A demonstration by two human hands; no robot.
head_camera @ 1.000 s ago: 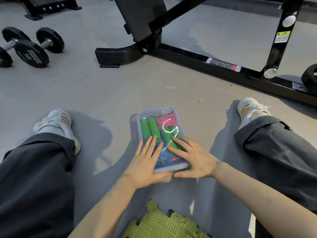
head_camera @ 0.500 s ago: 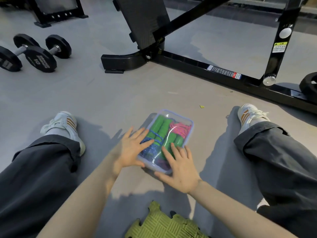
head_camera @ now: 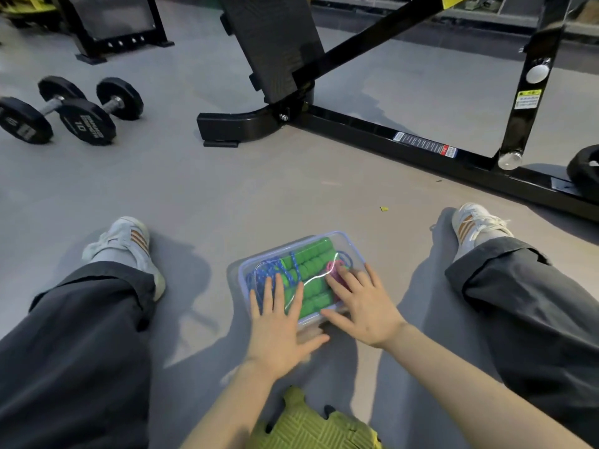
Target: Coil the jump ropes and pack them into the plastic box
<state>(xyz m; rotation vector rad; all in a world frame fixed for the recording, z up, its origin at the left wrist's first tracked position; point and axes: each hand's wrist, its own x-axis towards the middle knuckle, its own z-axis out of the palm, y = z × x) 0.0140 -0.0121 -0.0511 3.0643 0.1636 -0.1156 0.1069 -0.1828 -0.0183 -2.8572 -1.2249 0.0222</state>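
Pressing flat on the lid of the plastic box (head_camera: 351, 251), the left hand (head_camera: 278, 332) and right hand (head_camera: 366, 306) keep straight fingers; jump ropes (head_camera: 308, 273) lie inside, on the floor between the legs; next, I think, firm pushing along the edges

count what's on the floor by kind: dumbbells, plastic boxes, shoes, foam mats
dumbbells: 2
plastic box: 1
shoes: 2
foam mat: 1
total: 6
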